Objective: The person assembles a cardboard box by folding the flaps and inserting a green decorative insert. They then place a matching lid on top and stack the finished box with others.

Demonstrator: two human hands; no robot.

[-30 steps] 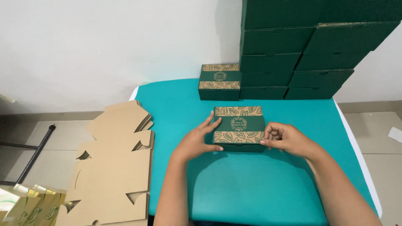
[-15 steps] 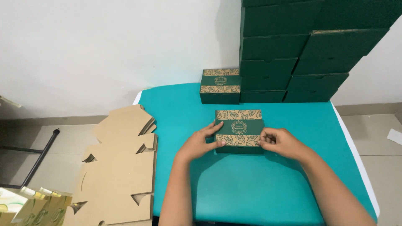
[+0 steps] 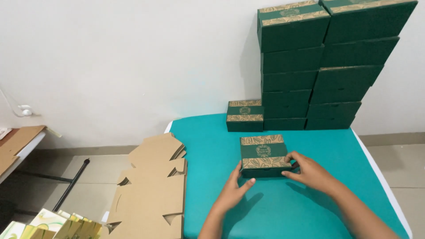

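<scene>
From the head camera we see our left hand (image 3: 233, 191) with fingers loosely spread, its tips touching the near front edge of a small green box (image 3: 264, 156) with gold leaf bands, gripping nothing. Our right hand (image 3: 310, 172) cups the box's near right corner, thumb on the lid, fingers partly curled around it. The box sits on the teal table (image 3: 212, 146), just ahead of both hands, and looks fully folded and closed. Farther beyond the hands, one finished box (image 3: 245, 115) stands alone beside a tall stack of boxes (image 3: 318, 66), so we judge many are done. Left of our left hand lie flat cardboard blanks (image 3: 152, 190), apparently left to fold.
</scene>
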